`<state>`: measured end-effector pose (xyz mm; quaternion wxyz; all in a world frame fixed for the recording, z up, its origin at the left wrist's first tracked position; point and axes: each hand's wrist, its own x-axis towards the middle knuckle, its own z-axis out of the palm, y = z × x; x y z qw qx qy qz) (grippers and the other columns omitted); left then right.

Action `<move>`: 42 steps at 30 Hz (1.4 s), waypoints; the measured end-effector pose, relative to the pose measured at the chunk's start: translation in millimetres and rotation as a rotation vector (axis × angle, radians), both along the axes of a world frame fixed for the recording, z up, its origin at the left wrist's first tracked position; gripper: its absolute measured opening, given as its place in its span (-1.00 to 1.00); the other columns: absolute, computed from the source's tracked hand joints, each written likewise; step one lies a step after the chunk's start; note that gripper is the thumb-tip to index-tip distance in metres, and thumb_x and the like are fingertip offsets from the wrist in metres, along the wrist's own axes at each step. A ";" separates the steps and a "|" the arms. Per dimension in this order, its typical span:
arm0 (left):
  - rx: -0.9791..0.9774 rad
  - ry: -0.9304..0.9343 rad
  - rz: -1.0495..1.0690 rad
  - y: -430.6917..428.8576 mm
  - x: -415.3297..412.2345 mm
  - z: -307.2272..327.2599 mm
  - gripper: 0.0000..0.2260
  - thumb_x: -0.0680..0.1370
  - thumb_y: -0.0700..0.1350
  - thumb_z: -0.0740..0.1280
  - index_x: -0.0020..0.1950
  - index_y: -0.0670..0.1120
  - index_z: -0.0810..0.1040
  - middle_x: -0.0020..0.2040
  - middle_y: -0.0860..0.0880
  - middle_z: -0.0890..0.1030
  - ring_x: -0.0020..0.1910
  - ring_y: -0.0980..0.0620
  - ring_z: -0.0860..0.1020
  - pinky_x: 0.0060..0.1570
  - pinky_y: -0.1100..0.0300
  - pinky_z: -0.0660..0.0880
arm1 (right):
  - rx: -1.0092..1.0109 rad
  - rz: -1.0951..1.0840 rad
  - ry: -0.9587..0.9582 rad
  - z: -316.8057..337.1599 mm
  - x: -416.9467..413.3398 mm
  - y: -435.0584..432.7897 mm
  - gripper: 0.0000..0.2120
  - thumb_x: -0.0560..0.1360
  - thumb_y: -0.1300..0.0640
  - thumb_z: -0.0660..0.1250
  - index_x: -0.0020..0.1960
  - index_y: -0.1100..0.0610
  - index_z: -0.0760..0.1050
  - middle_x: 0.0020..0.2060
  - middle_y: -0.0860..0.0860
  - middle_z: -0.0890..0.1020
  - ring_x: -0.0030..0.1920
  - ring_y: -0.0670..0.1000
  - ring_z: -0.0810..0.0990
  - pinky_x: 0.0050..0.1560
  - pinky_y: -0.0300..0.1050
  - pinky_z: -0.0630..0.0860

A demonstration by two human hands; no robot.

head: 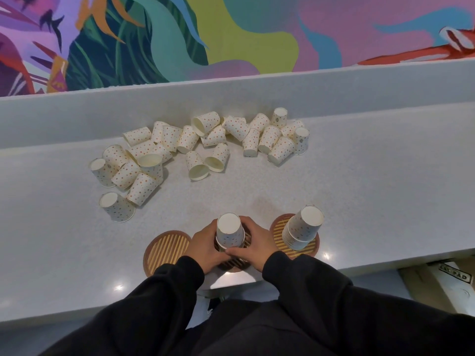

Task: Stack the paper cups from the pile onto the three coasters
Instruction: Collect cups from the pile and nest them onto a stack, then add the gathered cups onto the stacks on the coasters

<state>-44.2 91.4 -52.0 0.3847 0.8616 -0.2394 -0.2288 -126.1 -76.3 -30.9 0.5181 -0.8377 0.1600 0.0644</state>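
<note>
grip: left hand (pixel 205 244), right hand (pixel 258 242) curl round middle stack (pixel 229 231), counter (pixel 359 201) front edge
feel: light, crushy paper, squeeze low sides gently

— What carries everything?
— A pale grey speckled surface (pixel 359 188), with a raised ledge (pixel 231 98) along its far side.
— What lies on it?
— A loose pile of dotted paper cups (pixel 195 147) across the far half, most on their sides. One mouth-down cup (pixel 117 206) sits at the pile's near left end.
— And closer?
— Three round striped coasters in a row by the near edge. The left coaster (pixel 167 249) shows its whole top. The middle coaster (pixel 236 265) is mostly hidden under the middle cup stack (pixel 230 232), the right coaster (pixel 279 231) partly under the right cup stack (pixel 303 227).
</note>
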 end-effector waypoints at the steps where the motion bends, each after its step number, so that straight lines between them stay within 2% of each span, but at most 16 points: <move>1: 0.010 0.006 -0.002 0.4 0.4 -0.1 -0.32 0.36 0.08 0.62 0.36 0.25 0.33 0.18 0.28 0.52 0.17 0.25 0.51 0.11 0.44 0.40 | 0.004 0.007 0.014 -0.2 0.2 -0.5 -0.28 0.33 -0.04 0.64 0.35 -0.30 0.35 0.24 -0.26 0.58 0.27 -0.17 0.55 0.34 -0.09 0.55; 5: 0.067 0.010 -0.045 2.7 7.0 -3.4 -0.23 0.34 0.09 0.63 0.44 0.19 0.32 0.31 0.15 0.55 0.28 0.13 0.52 0.26 0.24 0.47 | -0.014 0.043 0.060 3.1 0.3 -4.9 -0.20 0.33 0.02 0.65 0.44 -0.21 0.30 0.35 -0.17 0.55 0.37 -0.08 0.52 0.40 0.02 0.52; 8: 0.148 -0.003 -0.114 8.4 17.0 2.9 -0.19 0.38 0.00 0.61 0.52 0.15 0.26 0.43 0.09 0.49 0.36 0.11 0.45 0.30 0.27 0.36 | -0.002 0.058 0.101 18.6 -0.5 -14.3 -0.14 0.42 0.18 0.59 0.55 -0.14 0.21 0.50 -0.06 0.45 0.50 0.00 0.43 0.47 0.05 0.45; 10: 0.179 -0.033 -0.134 15.9 27.8 9.7 -0.27 0.45 -0.02 0.55 0.52 0.17 0.26 0.43 0.09 0.49 0.37 0.10 0.46 0.33 0.24 0.38 | 0.054 0.025 0.090 38.7 -1.0 -23.2 -0.23 0.50 0.29 0.50 0.56 -0.09 0.24 0.51 -0.05 0.43 0.52 -0.02 0.39 0.49 0.01 0.43; 13: 0.185 -0.071 -0.090 28.8 54.2 23.2 -0.47 0.53 -0.04 0.46 0.44 0.19 0.37 0.31 0.10 0.55 0.29 0.12 0.52 0.31 0.07 0.51 | 0.130 -0.045 -0.010 75.8 5.4 -35.7 -0.39 0.54 0.30 0.44 0.50 -0.06 0.35 0.43 -0.08 0.50 0.45 -0.08 0.47 0.45 -0.02 0.46; 16: 0.133 -0.095 -0.001 35.1 89.0 37.2 -0.60 0.54 -0.07 0.47 0.32 0.18 0.48 0.17 0.12 0.61 0.14 0.17 0.58 0.17 0.07 0.58 | 0.220 -0.125 -0.077 110.7 31.4 -47.3 -0.52 0.53 0.28 0.46 0.37 -0.04 0.47 0.31 -0.04 0.59 0.31 -0.02 0.59 0.33 0.01 0.57; 19: 0.015 -0.059 0.173 29.0 124.2 52.9 -0.66 0.52 -0.01 0.51 0.26 0.10 0.55 0.08 0.09 0.64 0.00 0.11 0.63 0.01 0.16 0.57 | 0.414 -0.253 0.001 139.5 74.0 -49.5 -0.66 0.55 0.18 0.48 0.30 0.05 0.54 0.23 0.06 0.63 0.23 0.08 0.63 0.25 0.15 0.62; 22: -0.084 0.049 0.347 15.5 160.5 57.7 -0.70 0.51 0.16 0.47 0.18 0.11 0.57 0.05 0.05 0.65 -0.01 0.00 0.65 0.02 -0.01 0.62 | 0.677 -0.377 0.119 149.9 120.7 -39.6 -0.73 0.56 0.09 0.47 0.24 0.07 0.56 0.21 0.10 0.63 0.23 0.17 0.62 0.23 0.24 0.61; 24: -0.131 0.110 0.446 6.8 186.4 53.4 -0.63 0.42 0.31 0.42 0.10 0.14 0.55 0.06 0.04 0.65 0.02 -0.06 0.65 0.10 -0.14 0.62 | 0.734 -0.420 0.171 143.3 153.7 -30.1 -0.67 0.56 0.05 0.47 0.29 0.08 0.56 0.23 0.09 0.62 0.24 0.16 0.61 0.26 0.23 0.59; 26: -0.149 0.185 0.518 -4.8 204.0 45.8 -0.59 0.41 0.32 0.41 0.13 0.12 0.51 0.17 -0.02 0.62 0.09 -0.11 0.61 0.16 -0.19 0.59 | 0.706 -0.453 0.227 129.0 182.8 -23.9 -0.56 0.55 0.02 0.48 0.39 0.07 0.51 0.28 0.07 0.59 0.26 0.14 0.58 0.28 0.19 0.58; 28: -0.125 0.226 0.580 -15.6 218.8 41.8 -0.57 0.48 0.27 0.41 0.22 0.07 0.47 0.29 -0.06 0.57 0.18 -0.15 0.57 0.23 -0.17 0.55 | 0.574 -0.485 0.255 111.8 210.8 -21.1 -0.48 0.55 -0.01 0.48 0.45 0.10 0.46 0.32 0.07 0.56 0.27 0.12 0.55 0.25 0.11 0.58; 31: -0.071 0.251 0.623 -28.5 230.6 36.8 -0.47 0.54 0.21 0.41 0.41 0.00 0.40 0.37 -0.08 0.50 0.26 -0.17 0.53 0.31 -0.09 0.48 | 0.350 -0.478 0.273 81.3 243.6 -20.0 -0.45 0.58 -0.01 0.44 0.48 0.20 0.42 0.39 0.15 0.53 0.38 0.17 0.51 0.39 0.10 0.50; 34: -0.084 0.344 0.629 -36.3 234.9 25.1 -0.43 0.57 0.15 0.41 0.47 -0.03 0.31 0.41 -0.13 0.46 0.31 -0.19 0.50 0.30 -0.01 0.45 | 0.266 -0.504 0.323 51.6 264.5 -20.1 -0.32 0.52 -0.05 0.50 0.51 0.24 0.40 0.38 0.17 0.55 0.35 0.21 0.53 0.40 0.07 0.49; 36: -0.093 0.385 0.630 -38.5 238.5 16.2 -0.43 0.57 0.15 0.41 0.47 -0.02 0.29 0.41 -0.14 0.46 0.31 -0.20 0.49 0.30 0.01 0.44 | 0.236 -0.517 0.341 43.5 271.5 -19.6 -0.25 0.50 -0.06 0.52 0.53 0.26 0.34 0.41 0.18 0.53 0.36 0.22 0.52 0.37 0.02 0.47; 39: -0.060 0.440 0.625 -40.8 243.4 5.9 -0.45 0.53 0.15 0.43 0.40 0.01 0.28 0.36 -0.14 0.49 0.25 -0.20 0.51 0.32 -0.07 0.47 | 0.238 -0.537 0.358 37.9 277.2 -19.1 -0.30 0.55 -0.06 0.48 0.52 0.26 0.33 0.42 0.17 0.50 0.38 0.22 0.49 0.37 -0.01 0.44; 42: -0.015 0.496 0.614 -42.1 246.4 1.4 -0.45 0.45 0.13 0.50 0.27 0.09 0.25 0.26 -0.14 0.51 0.15 -0.19 0.55 0.25 -0.11 0.54 | 0.243 -0.474 0.407 32.8 277.0 -18.4 -0.35 0.56 -0.10 0.44 0.50 0.25 0.38 0.41 0.19 0.51 0.36 0.22 0.53 0.40 0.12 0.49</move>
